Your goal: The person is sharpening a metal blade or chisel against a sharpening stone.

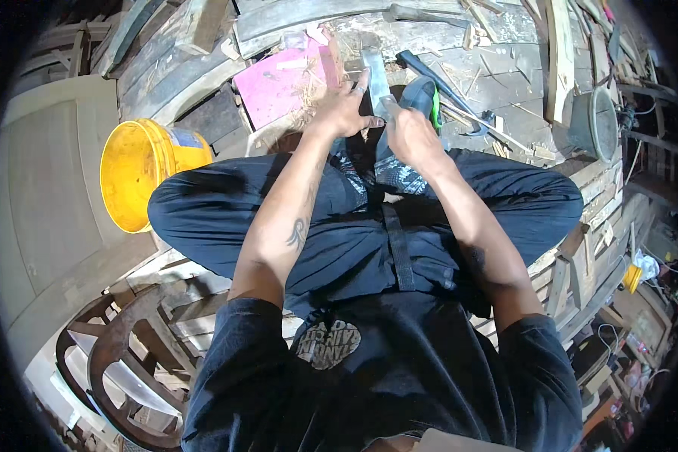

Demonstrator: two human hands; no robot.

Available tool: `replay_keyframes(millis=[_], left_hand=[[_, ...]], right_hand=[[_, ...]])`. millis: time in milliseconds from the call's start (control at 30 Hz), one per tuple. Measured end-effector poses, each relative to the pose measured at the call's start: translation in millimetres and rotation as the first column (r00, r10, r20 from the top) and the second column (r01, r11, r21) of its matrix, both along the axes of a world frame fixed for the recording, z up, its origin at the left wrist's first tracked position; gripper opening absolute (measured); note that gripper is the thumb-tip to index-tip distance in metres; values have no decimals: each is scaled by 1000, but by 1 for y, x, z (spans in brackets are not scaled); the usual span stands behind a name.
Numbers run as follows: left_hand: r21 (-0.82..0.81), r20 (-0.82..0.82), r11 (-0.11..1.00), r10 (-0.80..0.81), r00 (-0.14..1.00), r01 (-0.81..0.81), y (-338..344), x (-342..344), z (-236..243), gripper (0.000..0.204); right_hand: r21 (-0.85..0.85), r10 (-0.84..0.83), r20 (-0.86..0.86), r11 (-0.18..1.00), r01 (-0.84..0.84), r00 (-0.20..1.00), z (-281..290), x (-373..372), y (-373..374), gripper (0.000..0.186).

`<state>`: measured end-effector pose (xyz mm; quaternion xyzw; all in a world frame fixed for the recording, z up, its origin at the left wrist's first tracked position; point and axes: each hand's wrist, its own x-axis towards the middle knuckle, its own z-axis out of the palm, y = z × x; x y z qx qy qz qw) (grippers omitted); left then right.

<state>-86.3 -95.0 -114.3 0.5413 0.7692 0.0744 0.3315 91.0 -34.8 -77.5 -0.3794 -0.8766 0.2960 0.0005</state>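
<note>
A wide, flat metal blade (372, 69) points away from me, between my feet. My right hand (416, 141) is closed in a fist around its near end, where a greyish handle-like part (389, 107) shows; the rest is hidden by the fingers. My left hand (343, 111) is beside the blade, with index finger and thumb stretched apart and the fingertips at its left edge. Whether they press on it I cannot tell. Left of the blade lies a pink board (273, 89) with wood shavings (309, 94) on it.
A yellow bucket (132, 177) lies tipped beside my left knee. A grey bucket (597, 124) is at the far right. Beyond my right foot lies a dark long tool (437, 81) among wood scraps. Curved wooden pieces (120, 354) are at the lower left.
</note>
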Motion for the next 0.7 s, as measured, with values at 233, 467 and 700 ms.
replay_keyframes(millis=[233, 467, 700], left_hand=[[71, 60, 997, -15, 998, 11, 1, -4, -12, 107], [27, 30, 1000, -3, 1000, 2, -1, -2, -10, 115], [73, 254, 996, 39, 966, -59, 0, -4, -9, 106]], right_hand=[[89, 19, 112, 996, -29, 994, 4, -52, 29, 33], [12, 79, 207, 996, -83, 975, 19, -15, -7, 31], [133, 88, 118, 986, -103, 989, 2, -53, 18, 28]])
